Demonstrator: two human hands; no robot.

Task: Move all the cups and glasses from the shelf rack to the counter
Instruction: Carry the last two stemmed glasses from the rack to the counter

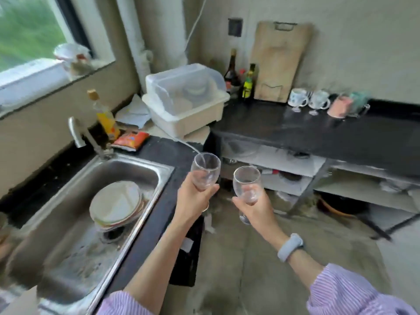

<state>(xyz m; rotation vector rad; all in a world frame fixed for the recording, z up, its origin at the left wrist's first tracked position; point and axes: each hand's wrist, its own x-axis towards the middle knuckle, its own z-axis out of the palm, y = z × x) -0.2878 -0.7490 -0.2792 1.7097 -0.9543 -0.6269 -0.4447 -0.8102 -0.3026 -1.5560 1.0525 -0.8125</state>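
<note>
Nearest you, both forearms reach forward in striped sleeves, a grey band on the right wrist. Your left hand is wrapped around the bowl of one glass, and your right hand is wrapped around the bowl of a second glass. Both glasses stand roughly upright, rims up, stems down through your fingers; the feet are mostly hidden.

Take the sink as landmark: it lies left of your hands, with stacked plates in it. The two glasses hang over bare floor just right of the sink's edge.

Beyond and right of the sink runs the black desk, ahead of both hands and up to the right. Your right hand is nearer it, so that glass probably lands first. At the desk's far edge, by the wall, stand two mugs, already moved, with blurred pink and green items beside them that you cannot identify.

Behind the sink sits a lidded dish box. The shelf rack is not clearly in view, so how many pieces remain is unknown.
</note>
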